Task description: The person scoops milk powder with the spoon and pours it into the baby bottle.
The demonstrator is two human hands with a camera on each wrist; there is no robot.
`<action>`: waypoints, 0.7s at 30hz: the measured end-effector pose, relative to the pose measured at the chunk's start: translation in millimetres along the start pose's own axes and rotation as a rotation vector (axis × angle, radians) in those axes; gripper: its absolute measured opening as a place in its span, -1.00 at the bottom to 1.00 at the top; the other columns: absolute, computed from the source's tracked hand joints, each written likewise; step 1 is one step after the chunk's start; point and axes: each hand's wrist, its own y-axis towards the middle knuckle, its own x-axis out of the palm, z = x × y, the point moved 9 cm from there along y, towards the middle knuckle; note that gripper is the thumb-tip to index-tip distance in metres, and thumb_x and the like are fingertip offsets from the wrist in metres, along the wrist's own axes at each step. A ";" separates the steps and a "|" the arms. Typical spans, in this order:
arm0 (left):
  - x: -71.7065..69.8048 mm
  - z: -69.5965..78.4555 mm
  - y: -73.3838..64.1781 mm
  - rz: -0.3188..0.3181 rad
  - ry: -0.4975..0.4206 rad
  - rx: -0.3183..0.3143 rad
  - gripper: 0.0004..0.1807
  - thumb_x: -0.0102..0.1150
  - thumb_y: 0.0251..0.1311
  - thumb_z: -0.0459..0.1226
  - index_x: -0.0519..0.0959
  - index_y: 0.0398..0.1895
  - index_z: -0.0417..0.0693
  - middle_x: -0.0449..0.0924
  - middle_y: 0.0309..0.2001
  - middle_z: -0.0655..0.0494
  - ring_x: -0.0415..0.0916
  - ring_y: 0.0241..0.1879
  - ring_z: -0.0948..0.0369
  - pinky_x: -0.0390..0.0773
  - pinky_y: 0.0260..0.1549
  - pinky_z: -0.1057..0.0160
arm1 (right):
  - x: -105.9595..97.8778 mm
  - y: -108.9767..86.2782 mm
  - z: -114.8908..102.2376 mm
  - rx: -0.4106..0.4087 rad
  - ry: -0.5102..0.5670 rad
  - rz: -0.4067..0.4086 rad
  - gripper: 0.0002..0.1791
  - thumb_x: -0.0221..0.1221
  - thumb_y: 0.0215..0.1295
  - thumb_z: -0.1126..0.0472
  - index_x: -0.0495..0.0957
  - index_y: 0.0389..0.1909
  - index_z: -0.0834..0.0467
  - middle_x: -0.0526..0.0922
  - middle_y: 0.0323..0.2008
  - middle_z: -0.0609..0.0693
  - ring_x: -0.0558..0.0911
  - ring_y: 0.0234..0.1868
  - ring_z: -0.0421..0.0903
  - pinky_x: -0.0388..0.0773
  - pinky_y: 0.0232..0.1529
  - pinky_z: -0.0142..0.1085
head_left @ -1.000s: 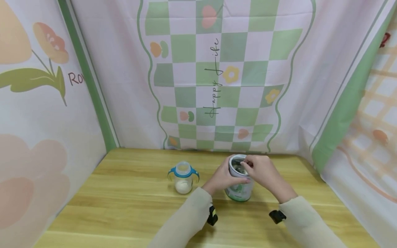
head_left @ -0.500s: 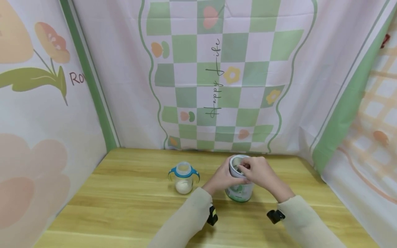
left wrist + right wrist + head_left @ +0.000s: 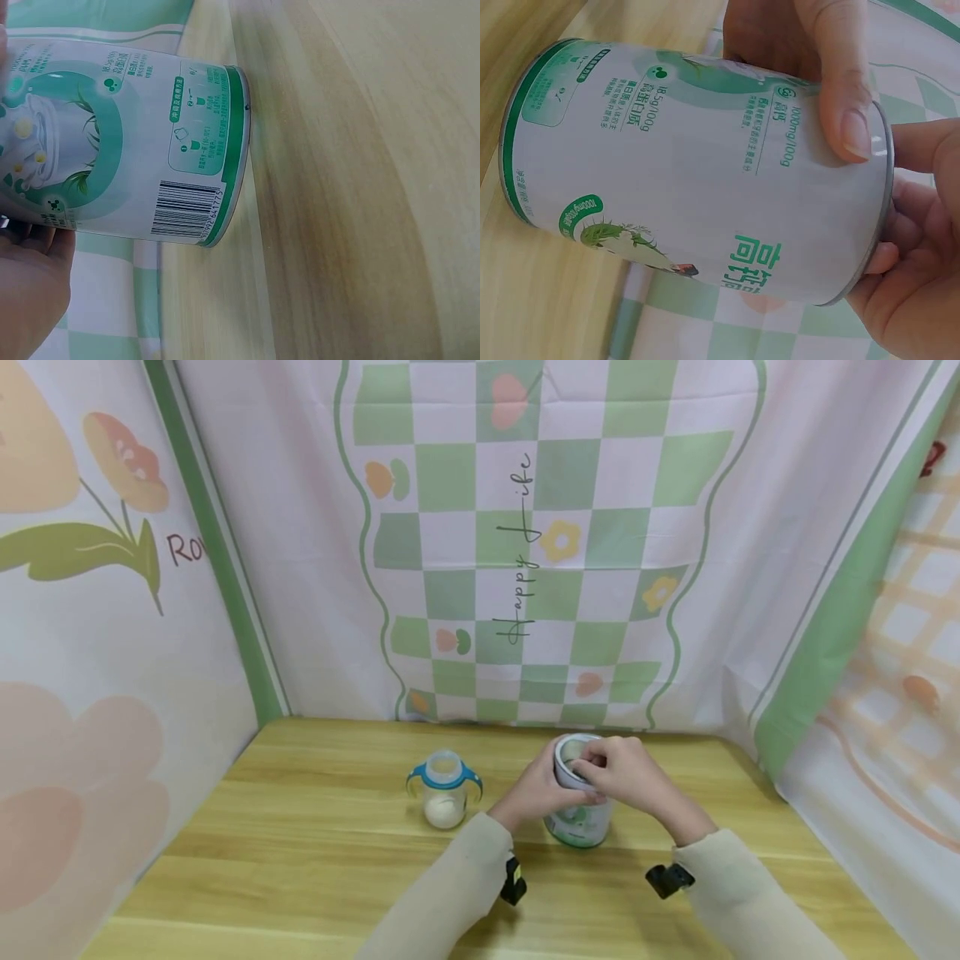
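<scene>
A white and green milk powder can (image 3: 577, 828) stands upright and topless on the table. My left hand (image 3: 538, 789) grips it near the top, its thumb across the front. In the right wrist view, the left thumb (image 3: 844, 97) lies along the can's printed wall. My right hand (image 3: 628, 774) is over the mouth, its curled fingertips dipping inside. Whatever these fingertips may hold is hidden by the hand and the rim. The left wrist view shows the barcode (image 3: 186, 210) near the can's base. To the left stands a baby bottle (image 3: 444, 806) with blue handles and pale contents.
The wooden table (image 3: 300, 843) extends around the can and bottle. Behind it hangs a green and white checkered curtain (image 3: 501, 596). Printed fabric walls (image 3: 82, 643) close in the sides. A small black device (image 3: 670, 881) is worn at the right sleeve.
My right hand has shifted slightly left and lower over the can's mouth, mostly in the first half second. The left hand, can and bottle stay in place.
</scene>
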 end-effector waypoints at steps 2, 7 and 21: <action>0.2 -0.4 -0.6 0.003 -0.008 -0.009 -0.05 0.52 0.09 -0.11 0.15 0.50 0.22 0.40 0.19 0.34 0.47 0.06 0.34 0.52 0.00 0.27 | -2.6 -0.8 4.3 0.032 0.025 0.004 -0.66 0.24 0.38 0.23 0.50 -0.64 0.03 0.34 -0.74 -0.20 0.25 -0.71 -0.26 0.26 -0.62 -0.37; 0.7 -1.2 -0.8 0.003 -0.031 -0.025 -0.07 0.53 0.08 -0.11 0.18 0.47 0.27 0.40 0.18 0.37 0.48 0.06 0.35 0.52 0.02 0.28 | -13.1 -4.8 17.5 0.099 0.097 0.025 -0.72 0.23 0.41 0.16 0.61 -0.55 0.08 0.40 -0.72 -0.15 0.26 -0.70 -0.22 0.28 -0.60 -0.34; -1.2 -2.3 -0.9 0.022 -0.004 -0.029 -0.06 0.57 0.02 -0.10 0.21 0.44 0.34 0.40 0.18 0.39 0.45 0.09 0.36 0.48 0.06 0.25 | -25.5 -20.8 56.1 0.291 0.266 0.053 -0.65 0.18 0.46 -0.03 0.72 -0.23 0.18 0.72 -0.41 -0.03 0.65 -0.36 -0.06 0.54 -0.30 -0.23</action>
